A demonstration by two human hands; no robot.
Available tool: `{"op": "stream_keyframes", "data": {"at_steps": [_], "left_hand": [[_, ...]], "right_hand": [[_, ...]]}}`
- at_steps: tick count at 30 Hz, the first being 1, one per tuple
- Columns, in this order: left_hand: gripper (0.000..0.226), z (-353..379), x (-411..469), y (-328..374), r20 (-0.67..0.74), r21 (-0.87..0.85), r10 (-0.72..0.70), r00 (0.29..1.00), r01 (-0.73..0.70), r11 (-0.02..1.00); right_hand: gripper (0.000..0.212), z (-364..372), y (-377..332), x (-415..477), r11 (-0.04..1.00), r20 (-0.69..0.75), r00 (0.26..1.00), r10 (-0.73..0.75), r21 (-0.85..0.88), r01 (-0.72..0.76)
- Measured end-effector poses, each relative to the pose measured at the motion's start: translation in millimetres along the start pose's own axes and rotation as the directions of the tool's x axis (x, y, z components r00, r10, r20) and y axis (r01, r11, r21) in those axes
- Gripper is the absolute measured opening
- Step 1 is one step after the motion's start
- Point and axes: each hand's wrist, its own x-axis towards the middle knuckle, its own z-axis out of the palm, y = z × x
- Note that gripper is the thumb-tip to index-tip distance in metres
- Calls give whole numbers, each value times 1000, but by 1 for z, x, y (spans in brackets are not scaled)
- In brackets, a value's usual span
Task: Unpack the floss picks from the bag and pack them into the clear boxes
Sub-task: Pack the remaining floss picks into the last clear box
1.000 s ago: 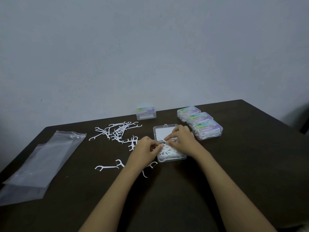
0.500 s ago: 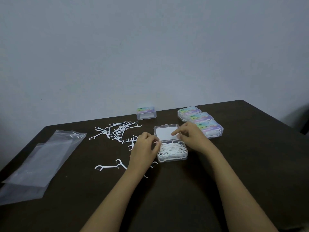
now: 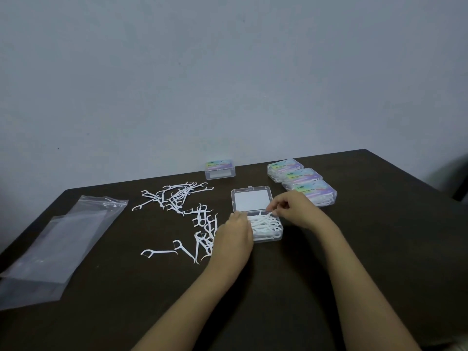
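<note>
Dark table (image 3: 354, 262), mid-frame: floss picks (image 3: 266, 225) are again being pinched by right hand (image 3: 295, 210), open box (image 3: 268, 239) gripped by left hand (image 3: 234, 234); filling is being finished.

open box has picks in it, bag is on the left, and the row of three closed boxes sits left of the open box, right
No: the head view shows the row of three closed boxes right of the open box. The picks inside and the bag on the left are correct.
</note>
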Motion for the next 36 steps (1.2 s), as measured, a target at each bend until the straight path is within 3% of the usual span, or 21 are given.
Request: {"op": "stream_keyframes", "data": {"at_steps": [9,12,14,17,20,25,29,32,36], "left_hand": [[53,13,-6,9,136,80,-53,989,42,996],[91,16,-9,13,122,61,-9,993,1,998],[98,20,-10,13,86,50,12,996,-16,999],[97,22,-13,15,117,53,11,993,-17,998],[87,19,-13,17,52,126,-6,999,-1,992],[82,13,-10,14,38,171,-28,999,21,985],[89,8,-6,4,99,141,-112,989,98,985],[57,3,-1,-3,137,78,-167,976,158,984],[51,-1,-1,-3,226,-8,-131,965,136,991]], "right_hand": [[26,2,1,1,999,46,999,-7,-48,9],[29,4,3,5,997,64,998,-26,-69,30],[31,6,4,6,996,75,997,-33,-75,39],[32,8,4,7,997,89,995,-42,-63,47],[30,6,3,7,998,84,995,-46,-36,50],[11,-8,8,0,996,61,995,-73,49,70],[21,-19,13,-8,996,164,986,-43,87,29],[23,-23,17,-8,991,219,976,-9,132,-21],[31,-20,17,-6,982,252,967,44,169,-88]]}}
